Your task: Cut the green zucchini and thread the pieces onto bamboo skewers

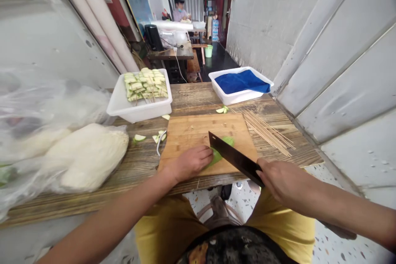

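A wooden cutting board (185,132) lies at the front of the table. On it is a green vegetable that looks like zucchini (215,157), with part of it visible beyond the knife. My left hand (194,161) holds the near part down, its fingers bent and closed on it. My right hand (283,181) is wrapped round the handle of a dark, broad-bladed cleaver (233,156). The blade slants across the zucchini, close beside my left fingertips. Whether its edge has gone into the zucchini I cannot tell.
A white tray (139,112) holds skewered zucchini slices (145,84). Another tray (230,98) has a blue cloth (241,81). Bamboo skewers (267,132) lie right of the board, end pieces (140,137) left. Plastic-bagged pale food (93,159) sits at left. A person (181,12) sits far back.
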Demonstrator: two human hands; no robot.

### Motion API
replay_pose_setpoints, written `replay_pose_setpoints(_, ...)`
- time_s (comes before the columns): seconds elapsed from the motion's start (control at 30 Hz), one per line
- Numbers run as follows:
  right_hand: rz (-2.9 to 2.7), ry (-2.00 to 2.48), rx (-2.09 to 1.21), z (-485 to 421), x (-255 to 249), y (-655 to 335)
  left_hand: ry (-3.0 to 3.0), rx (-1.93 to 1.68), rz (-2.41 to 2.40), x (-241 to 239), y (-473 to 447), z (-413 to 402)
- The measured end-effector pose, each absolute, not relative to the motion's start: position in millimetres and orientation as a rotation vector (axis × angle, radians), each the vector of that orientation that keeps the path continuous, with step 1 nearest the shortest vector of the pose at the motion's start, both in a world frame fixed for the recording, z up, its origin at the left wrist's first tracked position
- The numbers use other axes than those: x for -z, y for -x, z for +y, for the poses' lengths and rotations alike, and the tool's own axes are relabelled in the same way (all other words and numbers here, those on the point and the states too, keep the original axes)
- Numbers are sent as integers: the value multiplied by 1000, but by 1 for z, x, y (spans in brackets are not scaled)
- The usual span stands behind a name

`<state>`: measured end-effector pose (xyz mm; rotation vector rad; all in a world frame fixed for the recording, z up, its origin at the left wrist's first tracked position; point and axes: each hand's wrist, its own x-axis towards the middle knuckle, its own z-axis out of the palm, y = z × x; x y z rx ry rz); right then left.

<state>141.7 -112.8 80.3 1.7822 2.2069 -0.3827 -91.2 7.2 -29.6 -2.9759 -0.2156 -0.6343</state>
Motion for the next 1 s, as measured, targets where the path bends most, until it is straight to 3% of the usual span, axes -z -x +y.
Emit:
replay_pose_setpoints(0.27,2323,-1817,366,-127,-88,-141,2969,487,-266,36,92,8)
replay_pose_setpoints(1.0,2224,-1744,459,-114,-76,-131,2995,607,-326,41,104,-1)
